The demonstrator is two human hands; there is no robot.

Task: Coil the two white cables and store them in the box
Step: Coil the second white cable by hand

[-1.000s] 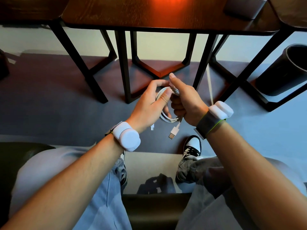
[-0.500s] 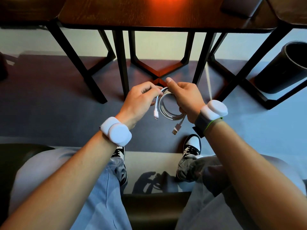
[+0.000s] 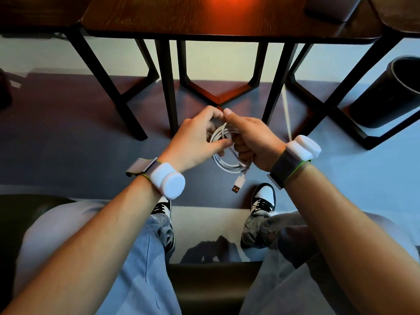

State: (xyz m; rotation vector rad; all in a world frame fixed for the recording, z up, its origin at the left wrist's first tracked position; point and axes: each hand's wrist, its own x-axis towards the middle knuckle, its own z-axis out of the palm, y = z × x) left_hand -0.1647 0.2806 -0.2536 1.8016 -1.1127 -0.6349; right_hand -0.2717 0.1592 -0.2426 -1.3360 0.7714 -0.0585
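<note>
A white cable (image 3: 223,164), wound into a small coil, hangs between my two hands above the floor in front of my knees. My left hand (image 3: 196,142) grips the coil's left side, fingers curled over its top. My right hand (image 3: 250,142) holds the right side, with the index finger stretched toward the left hand's fingertips. The cable's USB plug (image 3: 238,186) dangles free below the coil. A second white cable (image 3: 287,117) hangs from the table down past my right wrist. A dark box (image 3: 329,9) sits on the table's far right, cut off by the frame.
A dark wooden table (image 3: 227,17) stands just ahead on black metal legs (image 3: 167,87). A black cylindrical bin (image 3: 391,92) is on the floor at the right. I am seated; my knees and two black-and-white shoes (image 3: 264,197) are below the hands.
The hands have closed in on each other around the coil. The loose small connector end that hung by the left hand is now hidden; the USB plug still dangles.
</note>
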